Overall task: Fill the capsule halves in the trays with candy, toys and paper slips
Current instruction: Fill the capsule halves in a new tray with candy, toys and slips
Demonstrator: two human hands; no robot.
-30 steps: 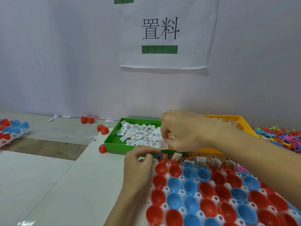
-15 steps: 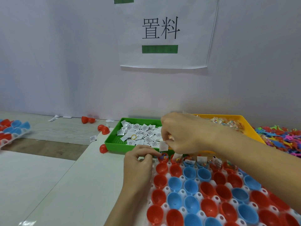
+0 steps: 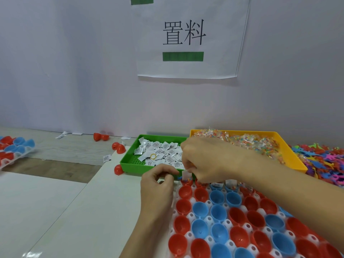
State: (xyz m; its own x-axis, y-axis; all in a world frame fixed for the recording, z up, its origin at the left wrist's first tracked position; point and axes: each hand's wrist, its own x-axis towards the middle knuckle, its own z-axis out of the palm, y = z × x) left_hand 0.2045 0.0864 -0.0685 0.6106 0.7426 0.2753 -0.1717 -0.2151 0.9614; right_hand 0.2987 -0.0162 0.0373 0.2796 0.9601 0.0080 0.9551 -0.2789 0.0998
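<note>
Two hands meet: your right hand [image 3: 202,161] pinches a small white paper slip [image 3: 185,173] over a red plastic capsule half [image 3: 186,181]; your left hand [image 3: 158,183] curls, its contents hidden.

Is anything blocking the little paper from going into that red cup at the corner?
Nothing visible does. The right hand pinches the paper slip right above the corner red cup, with no object between them. The left hand sits just beside the cup, fingers curled near its rim, not over its opening.

Bare white table [image 3: 55,211] left of capsule tray [image 3: 230,243]; green tray [image 3: 130,161] behind
</note>
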